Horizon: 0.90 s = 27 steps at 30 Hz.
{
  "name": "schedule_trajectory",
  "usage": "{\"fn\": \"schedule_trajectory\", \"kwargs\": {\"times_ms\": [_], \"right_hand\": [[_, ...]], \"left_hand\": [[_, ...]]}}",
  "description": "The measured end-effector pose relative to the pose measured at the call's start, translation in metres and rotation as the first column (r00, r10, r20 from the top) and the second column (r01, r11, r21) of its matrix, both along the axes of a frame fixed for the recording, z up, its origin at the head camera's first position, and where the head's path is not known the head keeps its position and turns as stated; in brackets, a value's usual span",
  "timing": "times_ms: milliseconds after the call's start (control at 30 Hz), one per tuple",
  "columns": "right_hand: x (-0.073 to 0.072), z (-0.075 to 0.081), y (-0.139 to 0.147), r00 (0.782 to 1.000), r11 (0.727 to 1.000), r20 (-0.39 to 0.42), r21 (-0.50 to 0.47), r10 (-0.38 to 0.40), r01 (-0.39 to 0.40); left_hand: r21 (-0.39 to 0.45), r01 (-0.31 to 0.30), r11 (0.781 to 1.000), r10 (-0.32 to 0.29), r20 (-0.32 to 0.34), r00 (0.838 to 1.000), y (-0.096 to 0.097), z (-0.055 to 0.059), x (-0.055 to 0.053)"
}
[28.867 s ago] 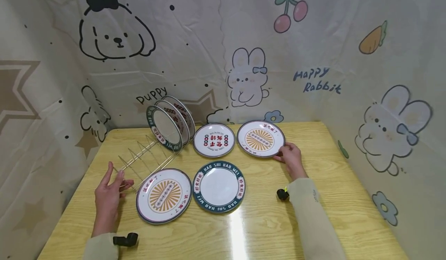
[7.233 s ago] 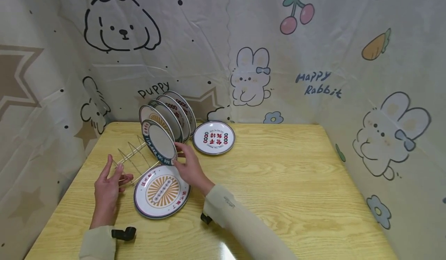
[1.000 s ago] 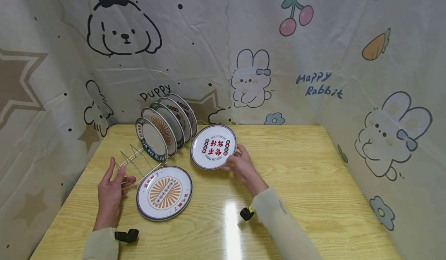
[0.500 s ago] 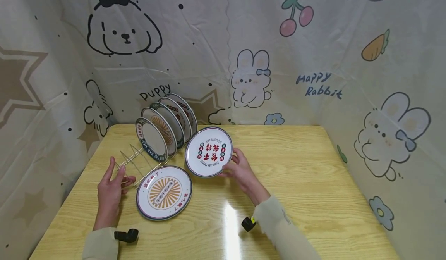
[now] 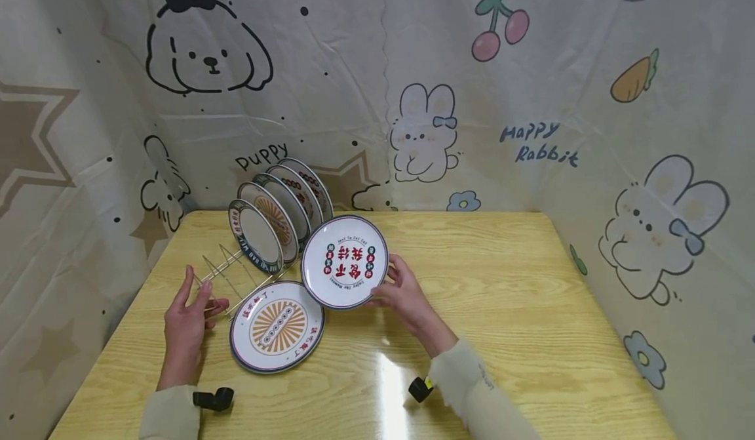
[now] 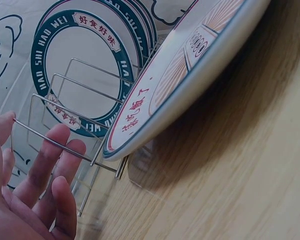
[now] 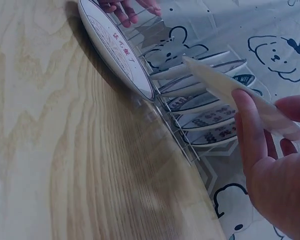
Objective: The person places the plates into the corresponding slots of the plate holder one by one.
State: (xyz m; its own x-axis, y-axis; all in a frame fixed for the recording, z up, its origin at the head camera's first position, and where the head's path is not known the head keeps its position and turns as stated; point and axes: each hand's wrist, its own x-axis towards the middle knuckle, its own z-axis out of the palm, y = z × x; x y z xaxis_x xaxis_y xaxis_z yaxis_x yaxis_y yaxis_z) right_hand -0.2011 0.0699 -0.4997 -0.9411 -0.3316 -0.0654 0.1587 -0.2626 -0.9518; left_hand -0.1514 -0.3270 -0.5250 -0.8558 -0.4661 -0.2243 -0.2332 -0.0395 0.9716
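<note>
My right hand [image 5: 407,294] pinches the right rim of a white plate [image 5: 345,261] with red characters, thumb on top and fingers beneath. The plate is raised and tilted above the table, its lower left edge overlapping another plate in the head view. My left hand [image 5: 187,322] holds the near end of a gold wire plate rack [image 5: 227,266], thumb and fingers at the end wire [image 6: 65,147]. Several plates stand on edge in the rack; the nearest is a green-rimmed one [image 5: 256,235]. Just right of the rack's near end lies a plate with an orange sunburst [image 5: 277,327].
A wooden table [image 5: 501,309] stretches under everything. Behind it and at both sides hangs a pale cloth [image 5: 330,86] with cartoon drawings. The rack's near slots hold no plates.
Over the last second the right hand brings the red-character plate left and nearer, tilting it. Earlier, the green-rimmed plate went into the rack. The left hand stays at the rack.
</note>
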Motion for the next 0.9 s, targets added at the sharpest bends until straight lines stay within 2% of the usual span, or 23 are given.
{"fn": "schedule_trajectory", "kwargs": {"times_ms": [367,567,900], "right_hand": [[0.013,0.0,-0.019,0.99,0.992,-0.09,-0.054,0.113,-0.118],[0.017,-0.002,-0.033,0.976,0.987,-0.173,-0.067,0.134,-0.147],[0.019,-0.007,-0.059,0.967,0.988,-0.21,-0.028,0.146,-0.155]], "left_hand": [[-0.016,-0.008,1.0,0.008,0.011,1.0,0.0,-0.001,0.0],[-0.002,-0.014,1.0,0.014,0.014,1.0,0.0,-0.001,-0.001],[-0.024,-0.012,1.0,0.013,0.032,0.999,-0.001,-0.001,-0.002]]}}
